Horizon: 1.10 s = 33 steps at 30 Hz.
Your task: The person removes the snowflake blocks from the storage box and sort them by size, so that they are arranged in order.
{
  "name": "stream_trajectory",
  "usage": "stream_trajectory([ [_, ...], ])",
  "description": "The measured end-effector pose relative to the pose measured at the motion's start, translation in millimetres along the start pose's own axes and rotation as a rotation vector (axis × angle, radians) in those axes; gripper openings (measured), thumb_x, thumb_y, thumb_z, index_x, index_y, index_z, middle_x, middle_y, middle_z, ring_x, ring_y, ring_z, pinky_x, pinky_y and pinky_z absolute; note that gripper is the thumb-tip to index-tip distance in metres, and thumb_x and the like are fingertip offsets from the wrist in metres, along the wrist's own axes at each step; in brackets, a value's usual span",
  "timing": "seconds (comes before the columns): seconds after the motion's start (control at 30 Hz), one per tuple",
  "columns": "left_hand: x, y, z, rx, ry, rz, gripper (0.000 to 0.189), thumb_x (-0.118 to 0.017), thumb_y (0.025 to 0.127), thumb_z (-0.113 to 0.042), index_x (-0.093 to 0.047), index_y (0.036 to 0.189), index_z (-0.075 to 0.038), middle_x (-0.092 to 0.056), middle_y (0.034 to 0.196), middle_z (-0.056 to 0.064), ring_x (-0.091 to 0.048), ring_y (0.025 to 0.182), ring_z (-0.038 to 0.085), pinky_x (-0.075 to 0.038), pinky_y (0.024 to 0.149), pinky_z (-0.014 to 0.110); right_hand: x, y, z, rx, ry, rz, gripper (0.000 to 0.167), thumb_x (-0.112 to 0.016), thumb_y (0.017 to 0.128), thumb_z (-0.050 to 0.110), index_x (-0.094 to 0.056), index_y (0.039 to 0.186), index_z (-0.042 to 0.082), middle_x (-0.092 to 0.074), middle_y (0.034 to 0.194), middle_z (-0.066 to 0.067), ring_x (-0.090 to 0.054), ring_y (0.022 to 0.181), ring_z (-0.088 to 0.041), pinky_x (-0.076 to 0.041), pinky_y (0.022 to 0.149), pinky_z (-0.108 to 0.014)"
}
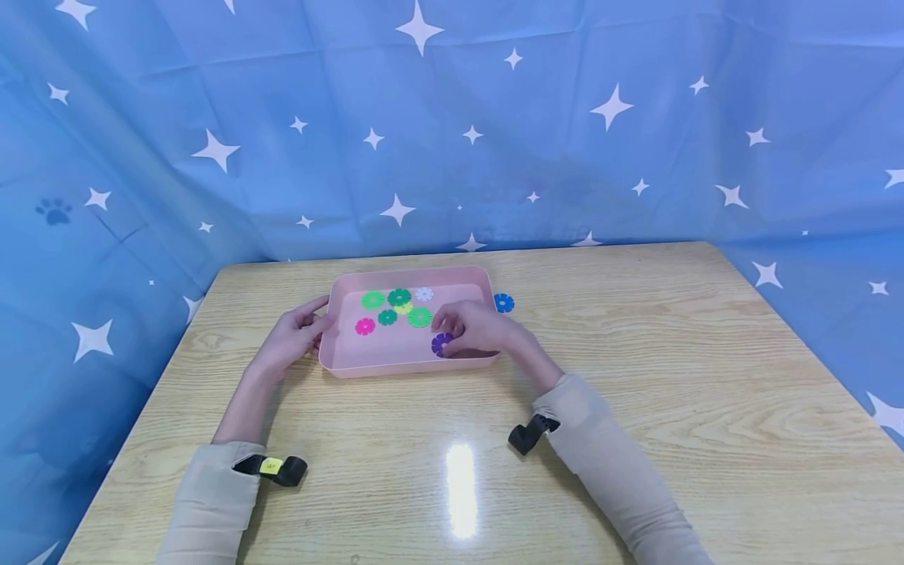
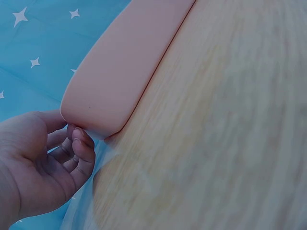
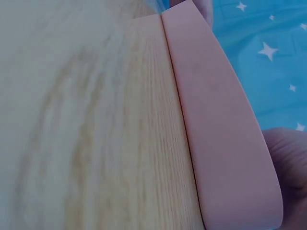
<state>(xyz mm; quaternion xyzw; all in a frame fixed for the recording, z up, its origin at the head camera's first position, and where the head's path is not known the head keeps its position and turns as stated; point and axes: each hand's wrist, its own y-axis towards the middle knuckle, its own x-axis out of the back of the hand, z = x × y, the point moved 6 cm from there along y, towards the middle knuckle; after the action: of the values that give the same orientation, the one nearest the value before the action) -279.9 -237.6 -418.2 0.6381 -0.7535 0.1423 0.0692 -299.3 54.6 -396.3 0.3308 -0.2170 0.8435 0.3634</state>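
Note:
A pink tray [image 1: 395,366] lies on the table and holds several flat, notched flower-shaped plastic discs. At its left end, my left hand [image 1: 293,336] grips the wall, fingers curled near the corner in the left wrist view. Inside the right end, my right hand [image 1: 475,326] holds a purple notched disc [image 1: 439,344] by thumb and fingers, partly covering it. Around it lie a light green disc [image 1: 420,317], a dark green disc [image 1: 399,297], a pink disc [image 1: 364,326] and a white disc [image 1: 424,293]. In the right wrist view, the tray wall [image 3: 220,115] hides the fingers.
A blue notched disc [image 1: 504,303] is just outside the tray's right wall. The wooden table [image 1: 671,377] extends to both sides and toward me. Behind it hangs a blue curtain [image 1: 494,157] with white stars.

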Motion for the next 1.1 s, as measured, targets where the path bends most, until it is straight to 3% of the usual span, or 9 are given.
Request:
stream_trajectory([
  [0.4,0.0,-0.4,0.6,-0.002,0.0,-0.004,0.06,-0.055,0.106,-0.02,-0.03,0.158,-0.004,-0.052,0.094,0.01,-0.055,0.07,0.009,-0.051,0.061,0.022,0,2.3,-4,-0.044,0.016,-0.026,0.008,-0.077,0.091,0.01,-0.072,0.096,0.006,-0.065,0.087,-0.003,-0.057,0.088,-0.018,-0.048,0.082,-0.029],
  [0.57,0.7,-1.3,0.4,-0.002,0.003,-0.01,0.059,-0.055,0.106,-0.02,-0.032,0.158,-0.004,-0.052,0.093,0.009,-0.055,0.07,0.009,-0.051,0.061,0.021,3,2.4,-4,-0.037,0.009,-0.038,0.009,-0.075,0.094,0.015,-0.073,0.093,0.006,-0.067,0.082,0.0,-0.055,0.076,-0.015,-0.044,0.069,-0.025],
  [0.73,1.0,-1.8,0.1,0.001,0.005,-0.008,0.059,-0.055,0.106,-0.02,-0.032,0.158,-0.005,-0.052,0.095,0.01,-0.056,0.071,0.009,-0.052,0.062,0.021,7,1.4,-3,-0.018,0.055,-0.048,0.009,-0.069,0.098,0.012,-0.071,0.095,0.003,-0.069,0.085,-0.003,-0.06,0.072,-0.014,-0.049,0.065,-0.024],
  [1.1,-0.9,0.0,1.0,0.002,-0.01,-0.002,0.058,-0.055,0.106,-0.021,-0.033,0.158,-0.005,-0.053,0.096,0.01,-0.056,0.071,0.009,-0.052,0.062,0.021,36,-11.5,-6,0.011,0.128,-0.237,0.01,-0.065,0.1,0.009,-0.062,0.108,0.004,-0.069,0.092,-0.012,-0.067,0.074,-0.021,-0.059,0.067,-0.034],
])
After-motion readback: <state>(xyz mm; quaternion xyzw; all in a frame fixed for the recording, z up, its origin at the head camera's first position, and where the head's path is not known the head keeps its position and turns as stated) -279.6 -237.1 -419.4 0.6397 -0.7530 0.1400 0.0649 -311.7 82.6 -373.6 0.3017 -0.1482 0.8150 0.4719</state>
